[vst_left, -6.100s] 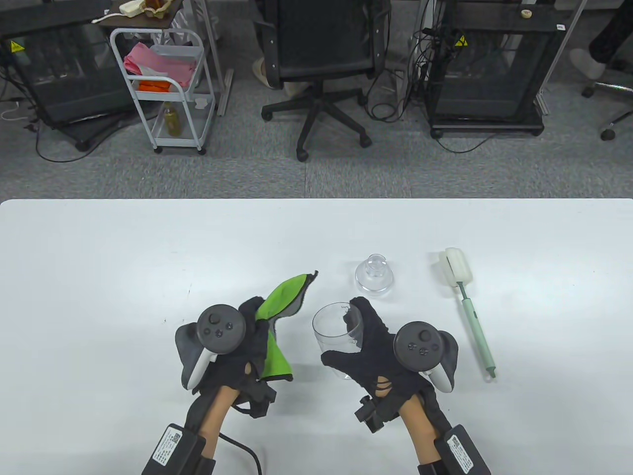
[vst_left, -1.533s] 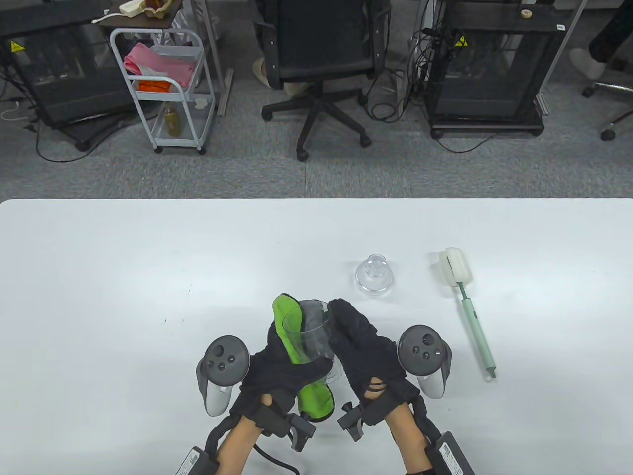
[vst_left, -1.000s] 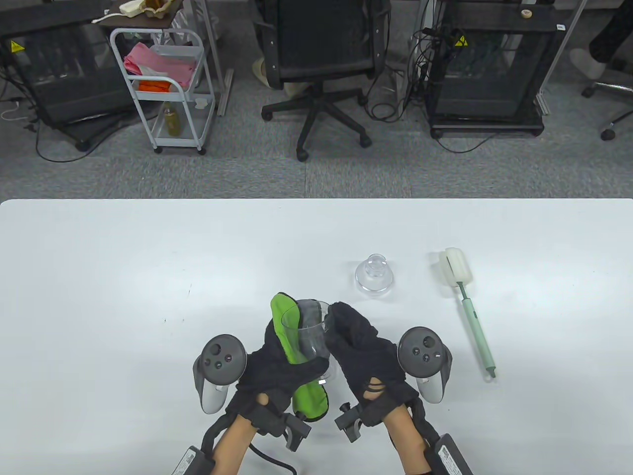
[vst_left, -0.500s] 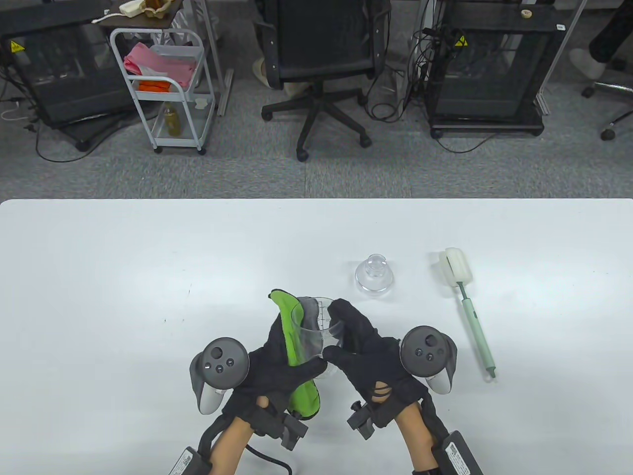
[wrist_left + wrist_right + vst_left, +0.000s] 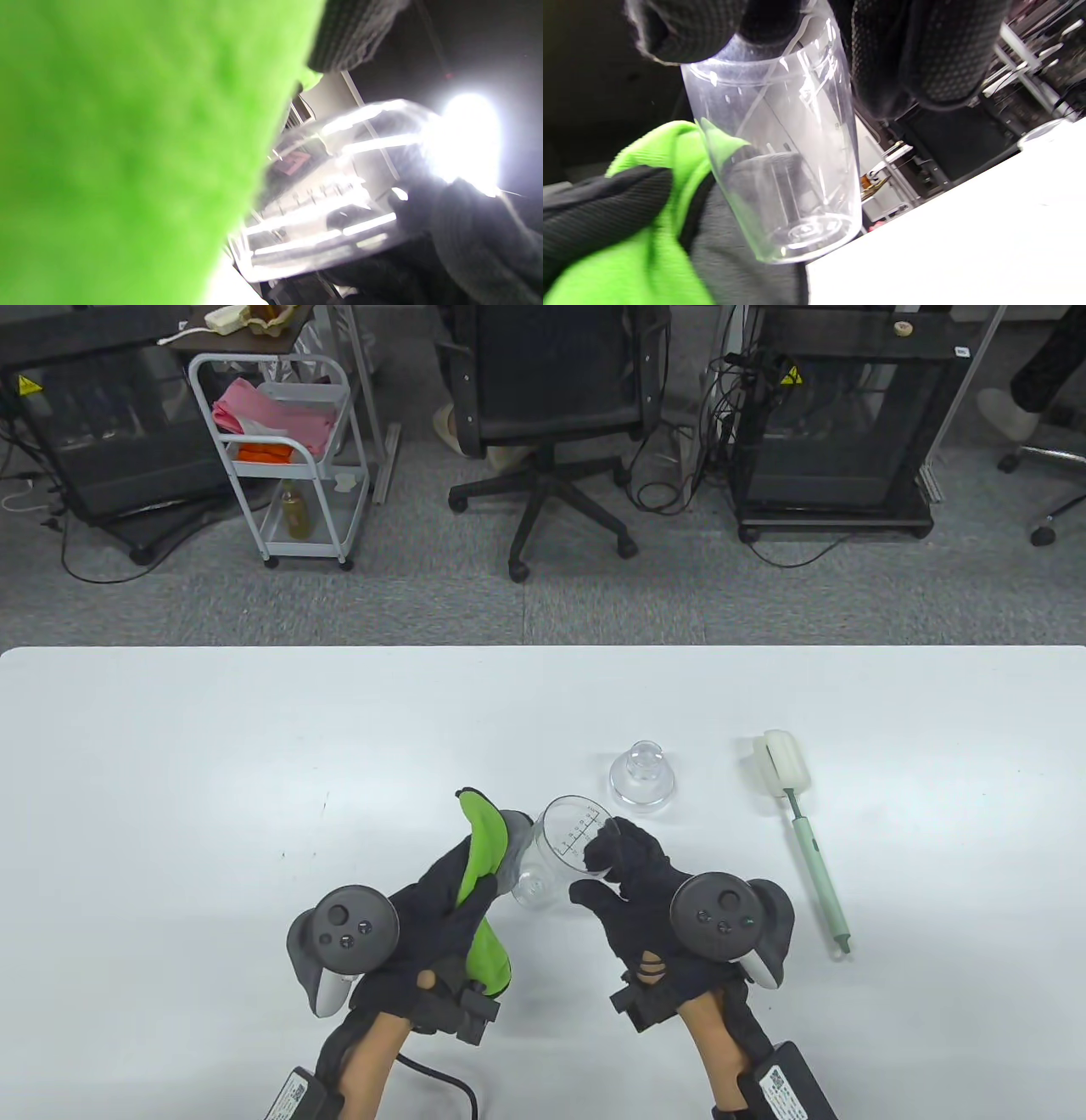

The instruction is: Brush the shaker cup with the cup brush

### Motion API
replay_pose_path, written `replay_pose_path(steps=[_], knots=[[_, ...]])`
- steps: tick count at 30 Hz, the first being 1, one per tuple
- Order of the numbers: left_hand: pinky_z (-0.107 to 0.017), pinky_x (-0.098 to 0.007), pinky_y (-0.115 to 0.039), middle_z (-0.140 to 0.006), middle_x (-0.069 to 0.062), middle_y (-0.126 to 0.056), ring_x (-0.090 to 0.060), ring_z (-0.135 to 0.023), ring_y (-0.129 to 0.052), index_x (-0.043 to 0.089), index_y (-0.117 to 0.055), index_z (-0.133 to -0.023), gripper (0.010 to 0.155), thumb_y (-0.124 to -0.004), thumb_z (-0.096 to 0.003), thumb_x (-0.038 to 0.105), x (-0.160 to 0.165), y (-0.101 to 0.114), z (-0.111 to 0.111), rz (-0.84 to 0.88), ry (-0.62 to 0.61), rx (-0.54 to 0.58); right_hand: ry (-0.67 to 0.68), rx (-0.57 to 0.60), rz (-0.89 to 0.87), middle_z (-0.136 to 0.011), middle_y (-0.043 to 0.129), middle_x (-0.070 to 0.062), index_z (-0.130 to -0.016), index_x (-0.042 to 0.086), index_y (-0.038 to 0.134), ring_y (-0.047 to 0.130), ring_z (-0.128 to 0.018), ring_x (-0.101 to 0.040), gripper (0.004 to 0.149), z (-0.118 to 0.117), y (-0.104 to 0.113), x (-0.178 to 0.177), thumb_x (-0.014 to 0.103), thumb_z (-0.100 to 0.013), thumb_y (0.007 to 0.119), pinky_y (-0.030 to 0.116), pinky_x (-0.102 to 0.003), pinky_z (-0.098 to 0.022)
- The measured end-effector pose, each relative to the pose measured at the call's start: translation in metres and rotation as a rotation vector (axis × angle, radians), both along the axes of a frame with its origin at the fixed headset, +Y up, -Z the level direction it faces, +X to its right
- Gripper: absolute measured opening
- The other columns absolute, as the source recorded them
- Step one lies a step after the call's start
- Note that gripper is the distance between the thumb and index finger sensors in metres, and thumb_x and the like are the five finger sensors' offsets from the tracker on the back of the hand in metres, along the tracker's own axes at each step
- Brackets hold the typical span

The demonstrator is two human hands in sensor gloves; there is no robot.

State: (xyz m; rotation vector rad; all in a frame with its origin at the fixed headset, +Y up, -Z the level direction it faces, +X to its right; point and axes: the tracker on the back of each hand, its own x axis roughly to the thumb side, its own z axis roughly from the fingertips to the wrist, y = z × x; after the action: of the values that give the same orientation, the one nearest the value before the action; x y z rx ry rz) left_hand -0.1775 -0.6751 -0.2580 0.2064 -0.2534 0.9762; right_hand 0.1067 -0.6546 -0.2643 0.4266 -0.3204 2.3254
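Note:
The clear shaker cup [image 5: 562, 853] is held off the table, tilted, with its mouth away from me. My right hand [image 5: 598, 867] grips it at the rim; the right wrist view shows my fingers [image 5: 908, 51] over the rim of the cup [image 5: 785, 169]. My left hand [image 5: 462, 891] holds a green and grey cloth [image 5: 481, 848], which lies against the cup's left side. The cloth [image 5: 127, 148] fills most of the left wrist view, beside the cup [image 5: 322, 203]. The cup brush [image 5: 810, 857], with a white sponge head and a green handle, lies on the table to the right, untouched.
The cup's clear lid [image 5: 642, 779] stands on the white table [image 5: 212, 780] just beyond the cup. Beyond the table's far edge are an office chair [image 5: 551, 398], a white cart [image 5: 280, 458] and black cabinets.
My right hand has tipped the cup and carried it up and to the right. My left hand has drawn back to the left with the cloth, which no longer wraps the cup.

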Motion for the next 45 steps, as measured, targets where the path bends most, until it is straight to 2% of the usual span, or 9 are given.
replay_pose_path(steps=[10, 18, 20, 22, 26, 32, 39, 42, 45], knots=[[-0.055, -0.049, -0.089, -0.097, -0.013, -0.089, -0.035, -0.081, -0.103, 0.018, -0.073, -0.098, 0.053, -0.080, -0.0474, 0.031, -0.044, 0.006, -0.005, -0.168, 0.218, 0.031, 0.007, -0.097, 0.296, -0.092, 0.076, -0.031, -0.082, 0.027, 0.076, 0.101, -0.062, -0.039, 0.046, -0.018, -0.045, -0.031, 0.044, -0.039, 0.077, 0.090, -0.044, -0.040], [-0.056, -0.050, -0.088, -0.101, -0.012, -0.086, -0.036, -0.084, -0.101, 0.019, -0.072, -0.099, 0.054, -0.080, -0.0474, 0.033, -0.047, 0.002, -0.008, -0.214, 0.231, 0.011, 0.050, -0.161, 0.391, -0.095, 0.073, -0.030, -0.083, 0.028, 0.075, 0.099, -0.065, -0.041, 0.046, -0.020, -0.065, -0.041, 0.044, -0.040, 0.079, 0.089, -0.046, -0.043], [-0.057, -0.050, -0.087, -0.101, -0.012, -0.086, -0.036, -0.084, -0.100, 0.019, -0.071, -0.099, 0.054, -0.080, -0.0474, 0.033, -0.046, 0.002, -0.008, -0.219, 0.231, 0.012, 0.061, -0.178, 0.386, -0.096, 0.073, -0.030, -0.084, 0.028, 0.076, 0.097, -0.067, -0.043, 0.049, -0.019, -0.061, -0.040, 0.045, -0.039, 0.080, 0.088, -0.049, -0.044], [-0.056, -0.051, -0.087, -0.101, -0.012, -0.085, -0.038, -0.084, -0.100, 0.019, -0.071, -0.099, 0.055, -0.080, -0.0475, 0.034, -0.047, 0.002, -0.008, -0.227, 0.230, 0.003, 0.079, -0.188, 0.420, -0.100, 0.068, -0.029, -0.093, 0.031, 0.069, 0.093, -0.073, -0.047, 0.060, -0.015, -0.046, -0.034, 0.053, -0.038, 0.078, 0.085, -0.053, -0.047], [-0.056, -0.052, -0.087, -0.102, -0.012, -0.085, -0.038, -0.084, -0.100, 0.019, -0.071, -0.100, 0.055, -0.079, -0.0475, 0.035, -0.048, 0.001, -0.010, -0.251, 0.238, -0.004, -0.051, -0.134, 0.355, -0.102, 0.070, -0.025, -0.100, 0.031, 0.063, 0.090, -0.077, -0.047, 0.067, -0.020, -0.017, -0.012, 0.056, -0.039, 0.075, 0.083, -0.056, -0.049], [-0.057, -0.052, -0.086, -0.103, -0.012, -0.084, -0.038, -0.085, -0.099, 0.020, -0.071, -0.100, 0.056, -0.078, -0.0476, 0.037, -0.049, -0.001, -0.013, -0.264, 0.250, -0.021, -0.272, -0.273, 0.445, -0.109, 0.059, -0.022, -0.105, 0.033, 0.056, 0.078, -0.086, -0.053, 0.068, -0.082, -0.030, 0.015, 0.052, -0.042, 0.074, 0.076, -0.061, -0.054], [-0.057, -0.053, -0.085, -0.104, -0.012, -0.083, -0.039, -0.086, -0.097, 0.020, -0.070, -0.101, 0.056, -0.078, -0.0478, 0.037, -0.053, -0.005, -0.016, -0.265, 0.260, -0.049, -0.335, -0.446, 0.607, -0.116, 0.033, -0.017, -0.106, 0.040, 0.035, 0.058, -0.098, -0.053, 0.075, -0.150, -0.064, 0.002, 0.050, -0.042, 0.074, 0.065, -0.065, -0.062], [-0.058, -0.053, -0.085, -0.104, -0.013, -0.082, -0.039, -0.086, -0.097, 0.020, -0.070, -0.101, 0.056, -0.077, -0.0478, 0.037, -0.054, -0.006, -0.017, -0.272, 0.265, -0.055, -0.348, -0.504, 0.624, -0.117, 0.021, -0.014, -0.104, 0.043, 0.026, 0.050, -0.101, -0.052, 0.078, -0.168, -0.075, -0.001, 0.050, -0.043, 0.073, 0.060, -0.066, -0.066], [-0.058, -0.054, -0.083, -0.105, -0.013, -0.081, -0.039, -0.089, -0.095, 0.021, -0.070, -0.101, 0.056, -0.077, -0.0478, 0.038, -0.057, -0.004, -0.017, -0.280, 0.266, -0.063, -0.355, -0.539, 0.643, -0.117, 0.025, -0.012, -0.105, 0.040, 0.036, 0.053, -0.101, -0.050, 0.074, -0.178, -0.086, -0.003, 0.048, -0.043, 0.074, 0.061, -0.065, -0.066]])
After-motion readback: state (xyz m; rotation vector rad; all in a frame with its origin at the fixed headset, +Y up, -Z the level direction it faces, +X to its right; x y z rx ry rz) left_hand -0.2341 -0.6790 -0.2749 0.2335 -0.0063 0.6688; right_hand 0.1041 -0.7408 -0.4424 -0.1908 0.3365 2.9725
